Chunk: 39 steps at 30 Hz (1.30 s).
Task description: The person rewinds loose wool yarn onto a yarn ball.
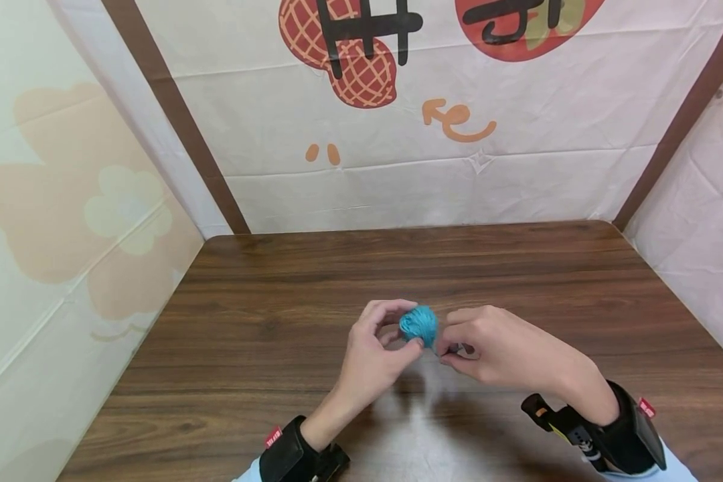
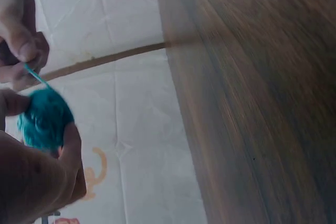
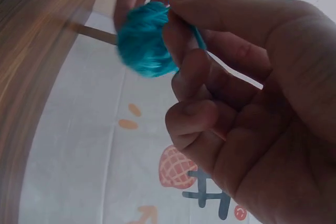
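A small ball of turquoise yarn (image 1: 418, 324) is held up above the table between the fingers and thumb of my left hand (image 1: 376, 345). Close to its right side, my right hand (image 1: 488, 345) pinches a strand of the yarn between thumb and forefinger. In the left wrist view the strand (image 2: 37, 75) runs taut from the yarn ball (image 2: 46, 119) to the right fingertips. The right wrist view shows the yarn ball (image 3: 147, 39) just beyond the curled right fingers (image 3: 191, 119), with the left palm behind it.
Beneath both hands lies a dark wood-grain table (image 1: 277, 281), its far edge against a white printed cloth (image 1: 434, 194). Another cloth with a flower print (image 1: 126, 207) hangs on the left. Black camera bands (image 1: 626, 428) wrap both wrists.
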### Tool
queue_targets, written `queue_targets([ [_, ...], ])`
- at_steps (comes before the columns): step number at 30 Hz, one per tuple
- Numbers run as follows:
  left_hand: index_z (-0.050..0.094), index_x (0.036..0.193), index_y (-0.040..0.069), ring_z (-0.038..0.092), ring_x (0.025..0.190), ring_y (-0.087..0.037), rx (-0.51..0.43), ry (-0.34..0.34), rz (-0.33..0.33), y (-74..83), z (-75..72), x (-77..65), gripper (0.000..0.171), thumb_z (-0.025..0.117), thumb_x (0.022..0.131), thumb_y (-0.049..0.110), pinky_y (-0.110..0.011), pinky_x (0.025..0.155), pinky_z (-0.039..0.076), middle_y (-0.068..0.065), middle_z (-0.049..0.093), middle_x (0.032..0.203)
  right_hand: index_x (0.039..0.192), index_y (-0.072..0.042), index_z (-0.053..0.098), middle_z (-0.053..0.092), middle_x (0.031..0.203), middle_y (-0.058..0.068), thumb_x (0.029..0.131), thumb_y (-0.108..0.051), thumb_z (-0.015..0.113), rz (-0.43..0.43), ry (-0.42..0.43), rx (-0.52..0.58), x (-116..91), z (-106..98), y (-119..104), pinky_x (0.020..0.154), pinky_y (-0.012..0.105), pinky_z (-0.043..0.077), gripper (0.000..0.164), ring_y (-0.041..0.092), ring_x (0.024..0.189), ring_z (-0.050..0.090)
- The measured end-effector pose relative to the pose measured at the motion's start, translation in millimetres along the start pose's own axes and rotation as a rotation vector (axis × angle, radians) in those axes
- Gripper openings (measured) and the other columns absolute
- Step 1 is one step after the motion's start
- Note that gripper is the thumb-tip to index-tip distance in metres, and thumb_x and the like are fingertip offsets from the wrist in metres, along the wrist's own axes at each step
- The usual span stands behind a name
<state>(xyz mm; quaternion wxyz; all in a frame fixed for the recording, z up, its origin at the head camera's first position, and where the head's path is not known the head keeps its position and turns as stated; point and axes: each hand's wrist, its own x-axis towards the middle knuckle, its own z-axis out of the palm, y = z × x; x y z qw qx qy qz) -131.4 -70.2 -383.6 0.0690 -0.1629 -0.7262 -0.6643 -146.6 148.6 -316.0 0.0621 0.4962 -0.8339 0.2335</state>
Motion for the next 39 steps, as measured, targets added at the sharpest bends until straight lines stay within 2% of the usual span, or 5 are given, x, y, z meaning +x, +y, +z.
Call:
queue_targets([
  [14,0.063,0.134,0.017,0.066,0.114,-0.014,0.004,-0.271,-0.04,-0.8,-0.8,-0.6,0.049,0.076,0.087,0.008,-0.025,0.099,0.058,-0.006,0.067,0.127,0.096,-0.021,0.074,0.065,0.09,-0.013,0.085,0.0,0.08,-0.052,0.169,0.138,-2,-3,2,0.064,0.008,0.049,0.025,-0.005,0.075,0.058],
  [22,0.066,0.128,0.016,0.068,0.109,-0.012,0.113,-0.285,0.009,3.6,-2.5,6.4,0.046,0.083,0.085,0.016,-0.023,0.093,0.059,-0.004,0.07,0.122,0.105,-0.021,0.076,0.064,0.086,-0.016,0.092,-0.008,0.074,0.062,0.174,0.071,-4,-7,8,0.057,0.015,0.048,0.018,-0.005,0.069,0.051],
  [28,0.066,0.122,0.01,0.068,0.102,-0.018,0.643,-0.29,0.188,-0.5,-18.5,78.9,0.043,0.083,0.082,0.013,-0.029,0.087,0.061,-0.007,0.071,0.113,0.106,-0.016,0.075,0.064,0.08,-0.015,0.089,-0.002,0.075,0.122,0.333,-0.047,-11,-16,25,0.055,0.012,0.041,0.022,-0.004,0.065,0.048],
  [33,0.065,0.126,0.009,0.062,0.097,-0.022,0.968,-0.313,-0.004,-38.8,-35.8,161.2,0.04,0.077,0.088,0.018,-0.037,0.086,0.059,-0.008,0.067,0.114,0.099,-0.019,0.075,0.062,0.076,-0.018,0.09,-0.005,0.074,0.201,0.281,-0.051,-21,-8,34,0.055,0.013,0.042,0.017,-0.005,0.063,0.047],
  [39,0.065,0.132,0.008,0.061,0.1,-0.026,1.066,-0.342,-0.179,-89.1,-59.7,192.3,0.045,0.074,0.09,0.021,-0.039,0.09,0.057,-0.012,0.067,0.124,0.098,-0.017,0.076,0.066,0.08,-0.013,0.093,-0.006,0.071,0.301,0.164,0.008,-29,10,42,0.056,0.017,0.047,0.014,-0.004,0.067,0.05],
])
